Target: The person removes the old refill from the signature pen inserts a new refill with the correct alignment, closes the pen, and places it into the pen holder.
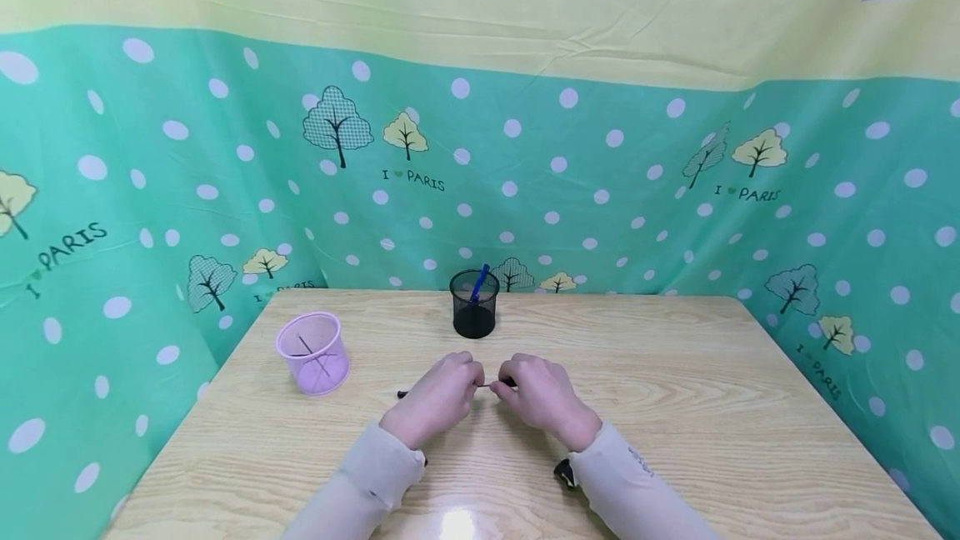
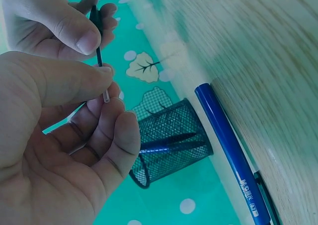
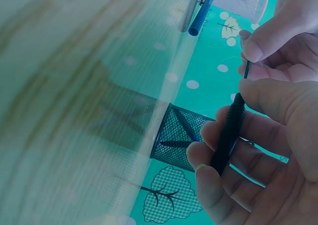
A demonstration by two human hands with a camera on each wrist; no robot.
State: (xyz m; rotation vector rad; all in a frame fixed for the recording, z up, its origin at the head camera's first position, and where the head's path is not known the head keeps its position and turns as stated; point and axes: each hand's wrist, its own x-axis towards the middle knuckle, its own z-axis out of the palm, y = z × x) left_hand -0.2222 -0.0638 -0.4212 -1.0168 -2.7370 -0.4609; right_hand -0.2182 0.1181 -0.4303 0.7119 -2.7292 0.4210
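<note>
My left hand [image 1: 442, 394] and right hand [image 1: 543, 390] meet close above the middle of the table. The right hand holds a black ribbed pen barrel [image 3: 229, 135], its fingers curled along it and its thumb near the narrow end. Out of that end runs a thin dark pen refill [image 2: 101, 59]. Thumb and fingers of the left hand pinch the refill near its clear tip. A blue pen tube [image 2: 226, 145] marked 0.7 lies on the table beside the left hand, with a slim dark and clear piece along it.
Behind the hands a black mesh cup [image 1: 474, 323] holds a blue pen [image 1: 480, 282] and dark pens. A lilac cup [image 1: 318, 373] with a thin dark stick in it stands at the left. Patterned cloth [image 1: 562, 165] hangs behind the wooden table [image 1: 675, 373].
</note>
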